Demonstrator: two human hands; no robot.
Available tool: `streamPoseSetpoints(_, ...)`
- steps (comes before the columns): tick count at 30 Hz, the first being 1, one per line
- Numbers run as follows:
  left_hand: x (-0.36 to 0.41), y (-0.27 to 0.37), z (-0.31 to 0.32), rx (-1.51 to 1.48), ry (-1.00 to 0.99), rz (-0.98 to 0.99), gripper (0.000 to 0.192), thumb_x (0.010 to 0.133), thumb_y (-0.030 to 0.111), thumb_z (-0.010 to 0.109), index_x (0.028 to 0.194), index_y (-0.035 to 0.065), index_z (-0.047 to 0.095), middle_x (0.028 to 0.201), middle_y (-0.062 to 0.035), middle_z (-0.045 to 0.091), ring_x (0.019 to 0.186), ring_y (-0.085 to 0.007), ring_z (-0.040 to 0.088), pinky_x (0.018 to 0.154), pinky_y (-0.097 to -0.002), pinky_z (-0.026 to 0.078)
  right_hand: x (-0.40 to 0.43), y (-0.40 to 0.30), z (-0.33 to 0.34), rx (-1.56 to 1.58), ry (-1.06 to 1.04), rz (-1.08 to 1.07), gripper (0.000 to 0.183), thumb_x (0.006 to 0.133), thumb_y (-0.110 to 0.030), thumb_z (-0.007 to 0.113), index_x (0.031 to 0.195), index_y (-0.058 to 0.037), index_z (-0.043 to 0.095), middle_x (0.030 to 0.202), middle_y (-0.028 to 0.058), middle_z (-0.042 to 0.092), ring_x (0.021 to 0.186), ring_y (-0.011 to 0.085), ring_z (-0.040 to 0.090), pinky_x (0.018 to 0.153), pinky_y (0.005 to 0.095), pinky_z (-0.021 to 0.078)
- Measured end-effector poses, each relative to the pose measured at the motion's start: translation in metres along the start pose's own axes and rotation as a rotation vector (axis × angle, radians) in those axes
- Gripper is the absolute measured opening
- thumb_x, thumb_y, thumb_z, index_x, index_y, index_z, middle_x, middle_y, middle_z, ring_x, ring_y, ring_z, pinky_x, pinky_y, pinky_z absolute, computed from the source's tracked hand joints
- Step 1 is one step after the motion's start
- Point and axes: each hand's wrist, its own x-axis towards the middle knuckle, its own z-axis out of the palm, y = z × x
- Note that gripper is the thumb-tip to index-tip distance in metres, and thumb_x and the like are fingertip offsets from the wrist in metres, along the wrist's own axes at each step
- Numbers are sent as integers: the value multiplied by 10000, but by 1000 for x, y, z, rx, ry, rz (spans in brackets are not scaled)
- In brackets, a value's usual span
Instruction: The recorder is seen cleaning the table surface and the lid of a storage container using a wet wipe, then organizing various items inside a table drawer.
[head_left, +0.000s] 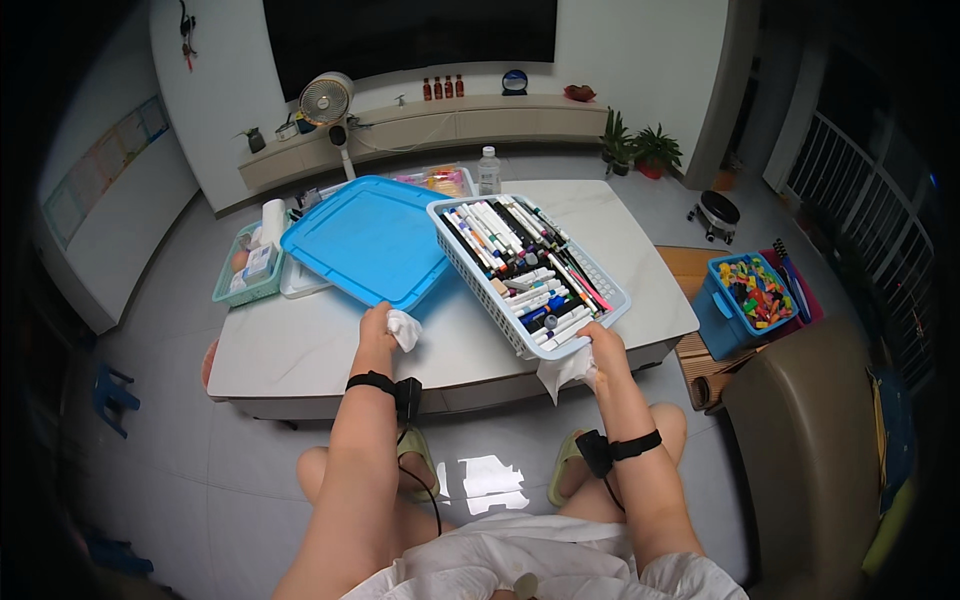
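My left hand (377, 327) grips the near corner of a blue plastic lid (367, 240), with a white tissue (405, 330) held against it. My right hand (604, 349) holds the near rim of a light-blue plastic basket (489, 304), and another white tissue (566, 373) hangs beneath its fingers. Rows of markers (491, 229) and pens fill the basket, which sits to the right of the lid. The lid's right edge meets or lies under the basket's left side; which one I cannot tell. Both are over a white marble-patterned table (300, 349).
A green basket (247, 292) of small items stands at the table's left end. Behind the lid are a tray of packets (442, 180) and a plastic bottle (489, 172). A blue bin (724, 326) of toy blocks stands on the right, near a brown sofa (795, 420).
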Motion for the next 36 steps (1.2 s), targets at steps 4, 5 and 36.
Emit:
streamPoseSetpoints(4,-44,10,35,88,53,107,243,796,-8,493,1034,-25,451,900,-135,539,688,-234,576,534,-410,493,-8,-2,-6,-57,88,-51,326,727,-45,555,1011,113,571,887,187,633,735,292,652,647,374,542)
streamPoseSetpoints(5,-55,13,34,125,15,154,250,791,-18,490,1038,-29,456,903,-129,541,693,-220,573,549,-386,492,-10,-2,-6,-59,97,-51,326,727,-45,555,1011,113,571,887,187,633,735,292,652,647,374,542)
streamPoseSetpoints(36,-178,-76,36,360,-696,-426,237,758,-51,443,926,2,600,750,2,556,612,-87,515,547,-239,408,-30,23,29,2,512,-286,279,736,-7,548,963,152,573,913,219,636,745,327,665,642,406,563)
